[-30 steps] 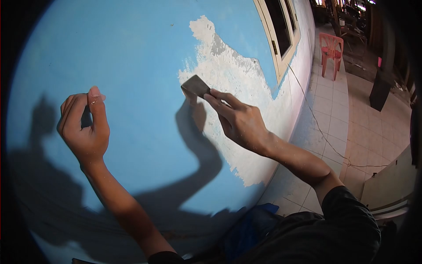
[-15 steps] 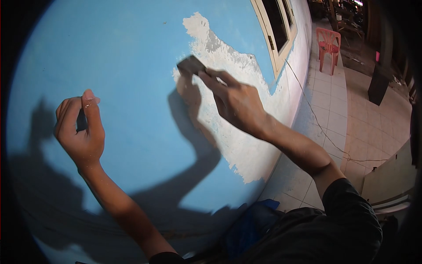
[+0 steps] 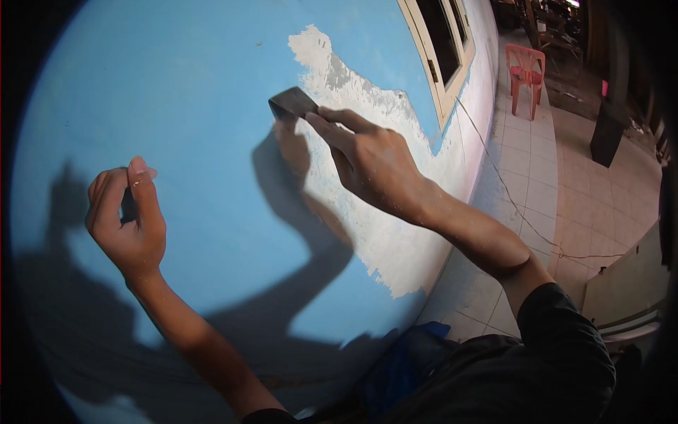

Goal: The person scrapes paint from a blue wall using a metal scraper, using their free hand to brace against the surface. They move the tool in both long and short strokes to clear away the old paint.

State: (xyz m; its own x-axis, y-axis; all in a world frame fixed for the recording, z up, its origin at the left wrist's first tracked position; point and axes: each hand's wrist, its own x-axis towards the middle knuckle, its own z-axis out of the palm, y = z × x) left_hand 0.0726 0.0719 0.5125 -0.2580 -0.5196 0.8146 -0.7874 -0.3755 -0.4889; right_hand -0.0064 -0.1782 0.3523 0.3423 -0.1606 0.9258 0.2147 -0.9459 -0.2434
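Observation:
My right hand (image 3: 378, 166) is closed on a scraper (image 3: 293, 103) with a broad, flat, dark blade. Its blade edge is at the blue wall (image 3: 191, 78), by the left border of a ragged whitish patch (image 3: 385, 233) where the blue coat is gone. The hand itself covers part of that patch. To the left, my left hand (image 3: 128, 219) is raised in front of the blue paint, fingers curled and thumb tip against them. Pale specks dot its thumb. Its fingertips are hidden, so I cannot tell whether it holds anything.
A window with a cream frame (image 3: 443, 92) is set in the wall at upper right. Along the wall runs a tiled floor (image 3: 519, 169), crossed by a thin cable (image 3: 505, 185). Farther off are a red plastic chair (image 3: 525, 74) and a dark post (image 3: 609, 134).
My right hand and the scraper have shifted left along the wall, and the blade is turned at a steeper angle. My left hand sits slightly lower in view, still curled.

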